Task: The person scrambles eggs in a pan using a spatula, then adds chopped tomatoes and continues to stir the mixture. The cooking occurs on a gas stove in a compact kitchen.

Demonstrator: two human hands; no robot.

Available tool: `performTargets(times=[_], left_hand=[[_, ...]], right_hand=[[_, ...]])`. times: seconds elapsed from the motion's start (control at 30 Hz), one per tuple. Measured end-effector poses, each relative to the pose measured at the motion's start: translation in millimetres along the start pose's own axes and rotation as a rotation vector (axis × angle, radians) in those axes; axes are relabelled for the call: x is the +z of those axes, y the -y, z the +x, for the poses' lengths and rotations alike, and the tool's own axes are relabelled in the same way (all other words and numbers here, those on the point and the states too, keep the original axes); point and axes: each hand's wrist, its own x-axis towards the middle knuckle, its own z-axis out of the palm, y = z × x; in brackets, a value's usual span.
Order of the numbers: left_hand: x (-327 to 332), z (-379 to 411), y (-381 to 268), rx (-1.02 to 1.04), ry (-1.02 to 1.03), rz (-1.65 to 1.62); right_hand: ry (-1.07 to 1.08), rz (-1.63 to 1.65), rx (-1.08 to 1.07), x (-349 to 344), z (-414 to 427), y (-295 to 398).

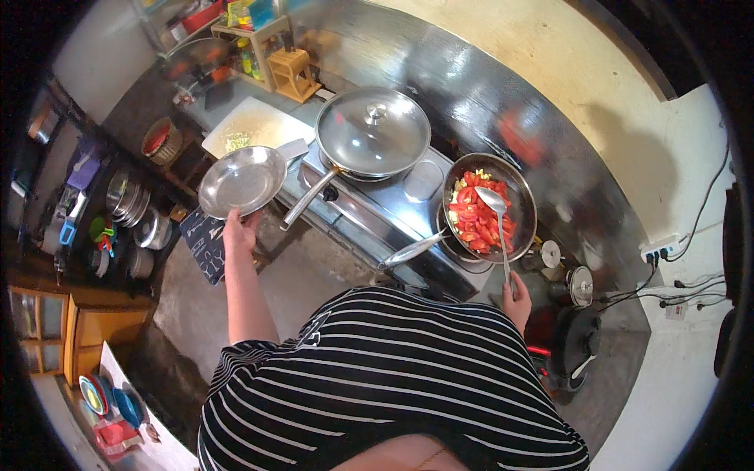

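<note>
My left hand point(241, 231) grips the near rim of a shallow round metal bowl point(242, 181). No food shows inside the bowl, which is held up in front of the counter. Between the fingers of my right hand point(517, 299) is the handle of a metal spoon point(492, 201). The spoon's bowl lies over cut red tomato pieces point(478, 226) in a frying pan point(523, 194). Small yellowish bits, perhaps chopped garlic, show among the tomatoes. The pan sits on the right burner of a gas stove point(406, 203), its handle point(415, 249) pointing left toward me.
A lidded pan point(374, 129) covers the left burner, its handle jutting over the counter edge. Behind the bowl lies a cutting board point(277, 120) with chopped bits. A wooden knife block point(293, 73) stands beyond. At right are a black cooker point(574, 341) and a power strip point(660, 250).
</note>
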Motion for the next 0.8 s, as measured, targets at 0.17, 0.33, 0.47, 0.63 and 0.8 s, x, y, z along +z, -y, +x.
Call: performTargets(times=[0.17,0.33,0.47,0.63,0.8], left_hand=[[30,77,43,-0.099,-0.039,-0.034],[2,198,69,-0.216,-0.096,-0.008],[3,246,96,-0.301,-0.144,0.026],[-32,308,69,-0.242,0.089,-0.058],[-19,261,111,0.178,0.326,1.177]], right_hand=[[-0.094,-0.003,-0.059,9,-12,-14],[-0.148,-0.047,0.104,22,-35,15],[-0.254,-0.157,0.03,13,-58,1],[-0.278,-0.033,0.03,25,-64,8],[-0.322,-0.121,0.075,7,-75,13]])
